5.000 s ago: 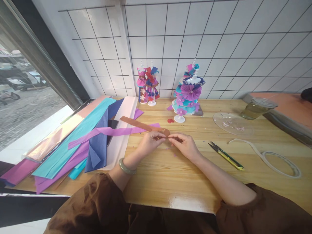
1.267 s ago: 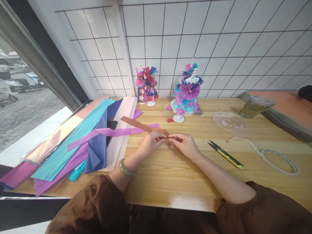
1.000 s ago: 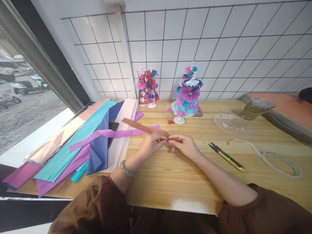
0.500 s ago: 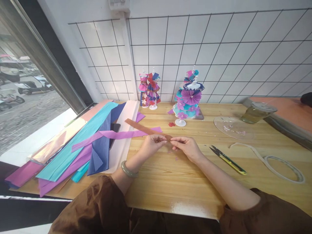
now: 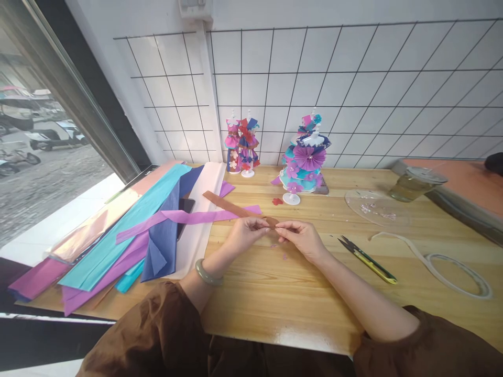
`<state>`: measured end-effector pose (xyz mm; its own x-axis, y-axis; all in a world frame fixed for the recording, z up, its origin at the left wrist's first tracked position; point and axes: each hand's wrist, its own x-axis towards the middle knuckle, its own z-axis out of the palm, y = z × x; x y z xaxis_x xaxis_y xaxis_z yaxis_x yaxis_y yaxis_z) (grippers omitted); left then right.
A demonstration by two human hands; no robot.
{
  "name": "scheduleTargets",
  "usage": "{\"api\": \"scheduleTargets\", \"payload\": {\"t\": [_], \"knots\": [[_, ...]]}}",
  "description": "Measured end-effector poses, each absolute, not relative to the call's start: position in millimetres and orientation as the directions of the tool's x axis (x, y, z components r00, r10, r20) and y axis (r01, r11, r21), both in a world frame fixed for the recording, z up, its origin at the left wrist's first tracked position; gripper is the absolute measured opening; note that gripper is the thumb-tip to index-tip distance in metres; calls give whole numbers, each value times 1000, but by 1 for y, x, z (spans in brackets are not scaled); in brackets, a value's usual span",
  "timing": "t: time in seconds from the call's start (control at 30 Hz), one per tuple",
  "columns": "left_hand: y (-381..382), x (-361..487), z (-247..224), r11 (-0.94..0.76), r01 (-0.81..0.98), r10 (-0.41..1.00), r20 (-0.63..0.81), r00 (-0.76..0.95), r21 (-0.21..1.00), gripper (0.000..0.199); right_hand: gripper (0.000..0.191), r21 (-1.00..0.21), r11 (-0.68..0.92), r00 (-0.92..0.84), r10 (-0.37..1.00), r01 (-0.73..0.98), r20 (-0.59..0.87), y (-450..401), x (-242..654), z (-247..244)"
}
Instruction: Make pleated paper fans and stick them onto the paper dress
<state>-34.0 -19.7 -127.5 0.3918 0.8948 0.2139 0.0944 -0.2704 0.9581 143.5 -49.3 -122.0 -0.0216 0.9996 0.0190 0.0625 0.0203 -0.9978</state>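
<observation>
A strip of brown crepe paper [image 5: 223, 203] slants down from the upper left to my fingers. My left hand [image 5: 251, 233] pinches it near its right end. Close beside, my right hand [image 5: 301, 238] pinches the very tip, and the two sets of fingertips almost meet. The paper between them looks gathered or folded, though the fingers hide most of it. Behind the brown strip lies a purple paper strip [image 5: 196, 217]. Tiny purple scraps [image 5: 285, 256] rest on the table under my hands.
Coloured paper sheets [image 5: 129, 230] and a dark phone [image 5: 184, 214] lie left. Small dress stands [image 5: 304, 157] decorated with paper flowers stand at the back. Yellow-handled thread snips [image 5: 369, 262], white ribbon [image 5: 459, 275], a clear dish of beads [image 5: 373, 207] and a drink cup [image 5: 416, 183] are right.
Both hands keep their pinch on the brown strip and have hardly moved. The paper at the fingertips has shifted slightly. The whole view has tilted a little.
</observation>
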Motion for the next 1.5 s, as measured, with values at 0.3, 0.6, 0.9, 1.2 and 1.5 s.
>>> {"api": "scheduleTargets", "payload": {"t": [0.3, 0.6, 0.9, 1.2, 1.5], "knots": [[-20, -35, -126, -264, 123, 912, 206, 355, 957, 21, 31, -996, 44, -9, 999, 75, 44, -51, 141, -119], [-20, -35, -121, -257, 90, 918, 214, 333, 962, 19, 33, -995, 57, 0, 998, 83, 57, -49, 142, -124], [-19, -34, -124, -243, 59, 918, 210, 336, 968, 22, 34, -993, 78, 26, 996, 90, 81, -50, 141, -122], [-18, -30, -128, -213, -122, 906, 242, 348, 969, 29, 35, -965, 178, 14, 983, 194, 184, -54, 138, -118], [-26, -30, -120, -187, -150, 864, 235, 445, 971, 31, 38, -961, 196, -1, 980, 197, 200, -58, 134, -118]]}}
